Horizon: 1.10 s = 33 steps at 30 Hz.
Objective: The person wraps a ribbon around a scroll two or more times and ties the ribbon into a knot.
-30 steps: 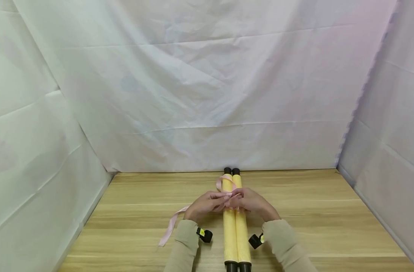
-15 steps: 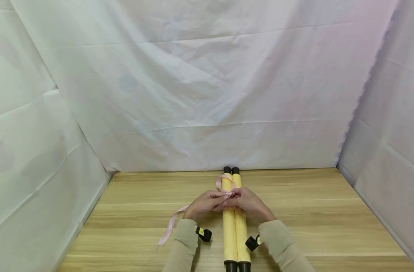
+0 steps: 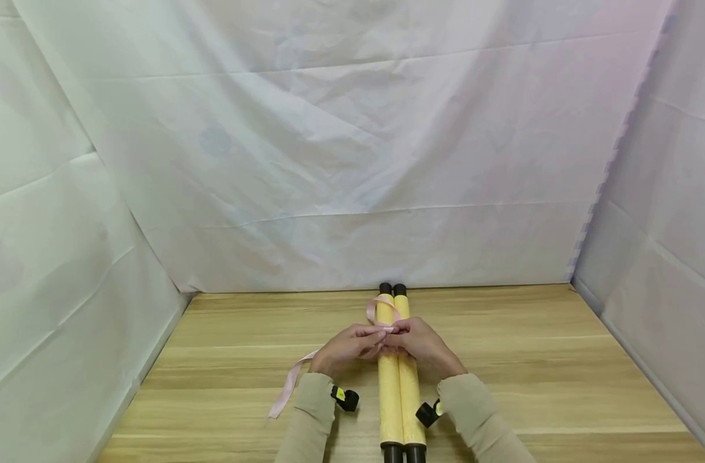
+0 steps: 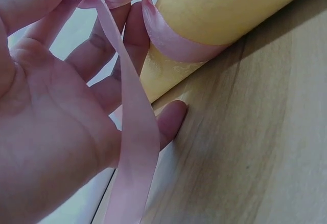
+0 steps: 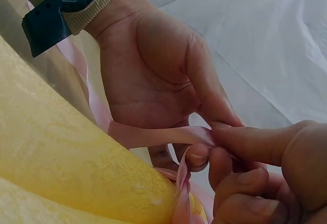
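Two yellow rolls of a scroll (image 3: 390,399) with dark rod ends lie side by side, pointing away from me. A pink ribbon (image 4: 135,147) runs round the scroll, as the left wrist view shows. Over the rolls, my left hand (image 3: 343,348) pinches the ribbon between thumb and fingertips. Its tail hangs past the left palm to the table. My right hand (image 3: 424,347) meets the left and pinches the ribbon too, with thumb and fingers (image 5: 245,142) curled close to the left fingertips. The crossing of the ribbon is partly hidden by the fingers.
The wood-grain table (image 3: 242,386) stretches to both sides of the scroll. White cloth (image 3: 352,161) hangs behind it and at both sides. A loop of ribbon lies over the far end of the rolls, near the cloth. Small black cameras (image 3: 345,399) sit on both wrists.
My right hand and wrist have shifted slightly left, closer to the left hand. Both hands stay on the ribbon; the scroll looks much the same.
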### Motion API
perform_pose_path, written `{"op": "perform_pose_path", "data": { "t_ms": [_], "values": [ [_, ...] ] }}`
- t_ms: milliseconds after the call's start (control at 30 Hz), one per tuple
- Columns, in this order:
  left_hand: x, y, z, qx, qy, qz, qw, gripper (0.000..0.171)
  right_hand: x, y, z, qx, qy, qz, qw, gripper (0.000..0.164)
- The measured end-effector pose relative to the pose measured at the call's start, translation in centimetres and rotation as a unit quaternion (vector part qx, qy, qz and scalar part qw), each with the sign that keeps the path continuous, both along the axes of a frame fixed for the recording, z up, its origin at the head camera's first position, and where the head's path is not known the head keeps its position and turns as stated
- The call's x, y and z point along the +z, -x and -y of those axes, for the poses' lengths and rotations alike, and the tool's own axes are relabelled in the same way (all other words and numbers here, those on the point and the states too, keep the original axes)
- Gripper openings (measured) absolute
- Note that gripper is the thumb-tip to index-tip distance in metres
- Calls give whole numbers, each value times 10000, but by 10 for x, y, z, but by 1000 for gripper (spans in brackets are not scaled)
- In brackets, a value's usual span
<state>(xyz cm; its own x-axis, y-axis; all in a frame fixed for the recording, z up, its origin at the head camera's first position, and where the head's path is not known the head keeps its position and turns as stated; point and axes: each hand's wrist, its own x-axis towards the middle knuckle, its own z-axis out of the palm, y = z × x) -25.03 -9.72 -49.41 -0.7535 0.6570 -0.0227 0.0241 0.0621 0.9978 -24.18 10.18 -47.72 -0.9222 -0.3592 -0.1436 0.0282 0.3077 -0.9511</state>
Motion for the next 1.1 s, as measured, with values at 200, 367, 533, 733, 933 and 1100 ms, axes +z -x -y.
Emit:
{"op": "perform_pose_path", "data": {
  "t_ms": [200, 367, 533, 733, 933, 1100],
  "values": [
    [-1, -2, 0, -29, -73, 37, 10000, 39, -1, 0, 0, -27, 440, 226, 9988, 26],
    [1, -3, 2, 163, -98, 239, 9995, 38, -1, 2, -1, -68, 800, 534, 9953, 23],
    [9, -5, 1, 979, 53, 140, 9951, 35, -1, 3, -3, -31, 572, 390, 9976, 26],
    [21, -1, -8, 1648, 1091, -1804, 9635, 23, -1, 3, -5, -2, 591, 308, 9978, 24],
    [12, 12, -14, 837, 1821, -3159, 9274, 35, 0, 1, -8, 44, 662, 390, 9970, 19],
    [7, 16, -20, 719, 1859, -3781, 9041, 23, 3, 0, -11, 240, 539, 389, 9975, 20]
  ]
}}
